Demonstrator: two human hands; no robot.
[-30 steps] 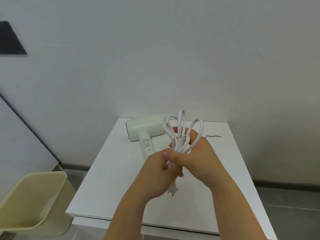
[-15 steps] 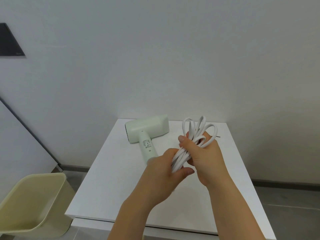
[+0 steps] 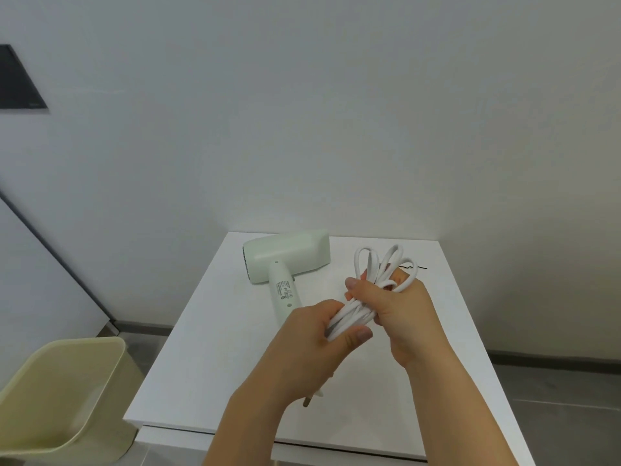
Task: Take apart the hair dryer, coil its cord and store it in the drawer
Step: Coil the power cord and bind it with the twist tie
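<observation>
Left hand (image 3: 312, 344) and right hand (image 3: 398, 307) both clench the looped cord (image 3: 351, 314); pinch its middle firmly so the seemingly loose loops cannot spring apart.

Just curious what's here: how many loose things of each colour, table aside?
White: 1, coiled white power cord
Pale green: 1, pale green plastic hair dryer
Black: 1, thin black twist wire
Cream: 1, cream plastic waste bin
Total: 4
</observation>
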